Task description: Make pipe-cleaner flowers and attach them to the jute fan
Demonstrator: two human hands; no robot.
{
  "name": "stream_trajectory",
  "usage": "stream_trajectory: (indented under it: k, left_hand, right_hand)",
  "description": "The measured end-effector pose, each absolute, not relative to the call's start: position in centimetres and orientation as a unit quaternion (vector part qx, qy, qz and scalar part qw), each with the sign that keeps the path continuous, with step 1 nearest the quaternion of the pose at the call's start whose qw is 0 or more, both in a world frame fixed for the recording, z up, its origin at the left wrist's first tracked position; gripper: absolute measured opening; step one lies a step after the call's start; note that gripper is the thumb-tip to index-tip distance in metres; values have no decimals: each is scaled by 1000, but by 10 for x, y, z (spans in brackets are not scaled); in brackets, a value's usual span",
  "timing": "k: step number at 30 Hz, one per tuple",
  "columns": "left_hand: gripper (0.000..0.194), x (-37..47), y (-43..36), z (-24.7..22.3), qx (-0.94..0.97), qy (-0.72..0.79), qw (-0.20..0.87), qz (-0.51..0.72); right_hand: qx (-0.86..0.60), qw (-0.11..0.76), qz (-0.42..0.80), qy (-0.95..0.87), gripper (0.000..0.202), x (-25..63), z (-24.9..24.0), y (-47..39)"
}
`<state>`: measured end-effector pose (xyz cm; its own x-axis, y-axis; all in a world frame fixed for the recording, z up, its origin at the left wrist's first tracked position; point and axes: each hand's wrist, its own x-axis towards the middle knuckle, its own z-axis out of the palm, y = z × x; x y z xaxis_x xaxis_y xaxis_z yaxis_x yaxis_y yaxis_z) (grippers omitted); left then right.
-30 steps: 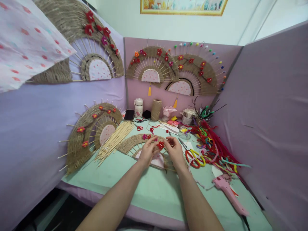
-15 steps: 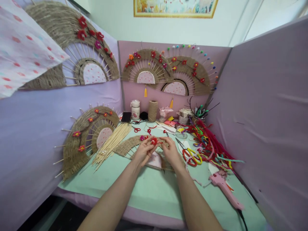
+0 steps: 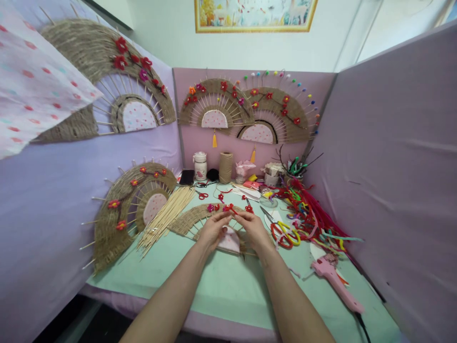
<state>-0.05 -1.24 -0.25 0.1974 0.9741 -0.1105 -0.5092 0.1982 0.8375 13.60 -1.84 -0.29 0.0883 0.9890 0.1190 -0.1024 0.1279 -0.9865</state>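
As left hand (image 3: 214, 230) and right hand (image 3: 253, 229) pinch small red piece (image 3: 233, 209) between fingertips, twine fan (image 3: 190, 217) lies beneath.

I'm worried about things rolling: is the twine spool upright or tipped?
Upright: the twine spool stands on its end, sides vertical.

A mint-green tabletop (image 3: 228, 281) carries pale sticks (image 3: 166, 216), scissors (image 3: 282, 231) and a pink glue gun (image 3: 337, 283).

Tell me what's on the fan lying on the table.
The fan bears a magenta flower, a red flower beside it and a pale patch. The left hand and right hand hide whatever is behind them.
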Motion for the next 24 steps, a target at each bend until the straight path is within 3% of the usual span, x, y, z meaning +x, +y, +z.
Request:
stream_trajectory:
  k: [7, 10, 14, 19, 24]
  left_hand:
    - [28, -2, -12, 0, 301, 281, 739, 534]
    - [38, -5, -12, 2, 306, 255, 744, 537]
    - [47, -12, -12, 9, 336, 275, 720, 542]
    - [27, -27, -16, 20, 282, 286, 767, 500]
    - [20, -54, -17, 22, 226, 278, 796, 488]
  right_hand:
    - [-434, 524, 578, -450, 28, 132, -3, -22]
    - [-426, 510, 599, -446, 31, 132, -1, -24]
    - [-463, 510, 510, -515, 30, 135, 4, -26]
    - [-477, 484, 422, -599, 27, 134, 8, -25]
    - [-499, 465, 360, -636, 31, 132, 6, -30]
